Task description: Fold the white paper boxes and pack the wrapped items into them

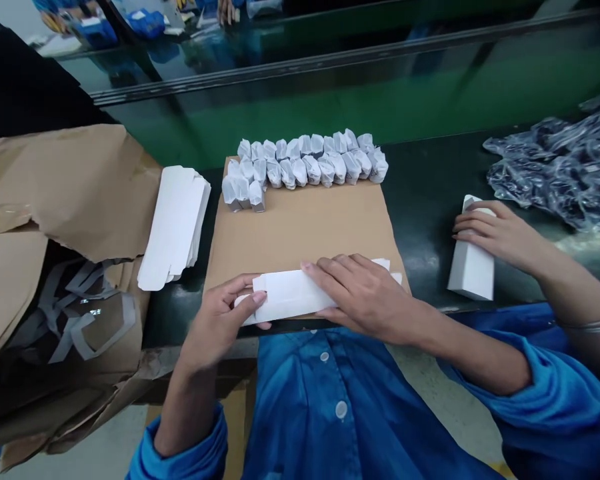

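Note:
A flat white carton (293,293) lies on the near edge of a brown cardboard sheet (300,227). My left hand (220,323) pinches the carton's left end, thumb on top and fingers curled beneath. My right hand (363,293) lies flat on its right part, fingers stretched out and pressing it down. Along the sheet's far edge stand several small white-wrapped packets (305,163) in rows. A stack of flat white cartons (175,223) rests left of the sheet.
A co-worker's hand (500,233) at the right rests on an assembled white box (473,267). A heap of dark plastic bags (565,167) lies at far right. A torn brown carton (70,193) with white strips sits on the left. A green conveyor (380,100) runs behind.

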The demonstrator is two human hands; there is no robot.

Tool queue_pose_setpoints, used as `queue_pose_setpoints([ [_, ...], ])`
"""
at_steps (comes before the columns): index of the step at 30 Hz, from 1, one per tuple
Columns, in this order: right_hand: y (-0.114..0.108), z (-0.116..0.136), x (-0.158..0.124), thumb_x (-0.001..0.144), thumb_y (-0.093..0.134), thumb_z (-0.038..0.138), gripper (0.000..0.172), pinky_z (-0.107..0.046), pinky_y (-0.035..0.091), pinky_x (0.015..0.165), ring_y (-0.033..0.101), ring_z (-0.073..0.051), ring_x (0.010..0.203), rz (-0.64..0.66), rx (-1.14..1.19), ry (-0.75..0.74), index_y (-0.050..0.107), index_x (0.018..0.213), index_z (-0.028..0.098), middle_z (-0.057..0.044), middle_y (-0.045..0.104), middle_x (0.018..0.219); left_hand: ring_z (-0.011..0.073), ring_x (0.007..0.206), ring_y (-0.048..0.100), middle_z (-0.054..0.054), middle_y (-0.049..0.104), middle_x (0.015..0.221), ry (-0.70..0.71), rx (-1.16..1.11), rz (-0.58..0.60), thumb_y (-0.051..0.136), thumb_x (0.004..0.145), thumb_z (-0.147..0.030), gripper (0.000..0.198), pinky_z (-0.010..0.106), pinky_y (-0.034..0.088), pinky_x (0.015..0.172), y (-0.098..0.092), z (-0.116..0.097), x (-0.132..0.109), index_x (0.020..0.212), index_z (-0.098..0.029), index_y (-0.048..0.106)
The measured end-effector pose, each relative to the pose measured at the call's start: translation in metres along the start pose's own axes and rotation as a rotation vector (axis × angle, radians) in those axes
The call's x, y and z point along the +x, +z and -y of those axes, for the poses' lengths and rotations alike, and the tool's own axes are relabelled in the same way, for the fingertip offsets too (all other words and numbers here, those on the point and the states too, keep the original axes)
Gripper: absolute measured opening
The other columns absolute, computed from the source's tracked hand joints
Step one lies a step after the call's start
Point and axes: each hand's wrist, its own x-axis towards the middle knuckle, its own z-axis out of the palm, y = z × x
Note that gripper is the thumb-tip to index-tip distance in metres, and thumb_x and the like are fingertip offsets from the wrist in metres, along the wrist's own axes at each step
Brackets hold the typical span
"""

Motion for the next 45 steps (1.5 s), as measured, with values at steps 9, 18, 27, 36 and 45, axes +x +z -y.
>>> queue_pose_setpoints([
  [9, -0.004, -0.003, -0.001, 0.095, 0.047, 0.011, 0.031, -0.038, 0.054, 0.074, 0.066, -0.027, 0.091, -0.099, -0.181, -0.118, 0.057, 0.123, -0.001, -0.017, 0.071, 0.105, 0.0126, 0.068, 0.07, 0.0, 0.075, 0.079, 0.2, 0.388, -0.268, 0.067, 0.077, -0.018, 0.01, 0.018, 0.054, 0.057, 0.001, -0.002, 0.011, 0.081, -0.02, 0.075],
  [18, 0.017, 0.003, 0.005, 0.095, 0.053, 0.024, 0.04, -0.041, 0.053, 0.074, 0.065, -0.03, 0.093, -0.373, -0.195, 0.283, 0.052, 0.128, 0.002, -0.022, 0.069, 0.11, 0.0293, 0.122, 0.061, 0.017, 0.052, 0.144, 0.588, -0.063, -0.37, 0.062, 0.085, -0.059, 0.08, 0.045, 0.054, 0.098, 0.066, 0.007, -0.005, 0.15, -0.026, 0.029],
  [27, -0.002, 0.005, 0.017, 0.095, 0.059, 0.036, 0.042, -0.03, 0.053, 0.078, 0.061, -0.016, 0.091, -0.256, 0.801, 0.264, 0.056, 0.132, 0.016, -0.009, 0.065, 0.108, 0.0249, 0.111, 0.061, 0.01, 0.058, 0.128, 0.507, 0.327, -0.424, 0.073, 0.076, -0.039, 0.062, 0.036, 0.053, 0.088, 0.061, 0.002, 0.013, 0.13, -0.021, 0.05],
  [36, -0.005, -0.036, 0.04, 0.093, 0.056, 0.05, 0.038, -0.022, 0.045, 0.055, 0.056, -0.009, 0.06, -0.248, 1.423, 0.613, 0.066, 0.086, 0.014, -0.001, 0.063, 0.074, 0.0134, 0.071, 0.061, 0.001, 0.06, 0.094, 0.49, 0.489, -0.164, 0.069, 0.077, -0.027, 0.036, 0.024, 0.049, 0.059, 0.056, -0.002, 0.002, 0.108, -0.021, 0.053],
  [45, 0.001, -0.01, 0.044, 0.081, 0.075, 0.038, 0.028, -0.026, 0.051, 0.069, 0.063, -0.013, 0.079, -0.113, 1.488, 0.513, 0.069, 0.092, 0.013, -0.004, 0.07, 0.088, 0.0184, 0.099, 0.064, 0.007, 0.054, 0.114, 0.712, 0.372, -0.361, 0.074, 0.076, -0.023, 0.084, 0.029, 0.055, 0.077, 0.074, 0.013, 0.005, 0.145, -0.023, 0.026],
])
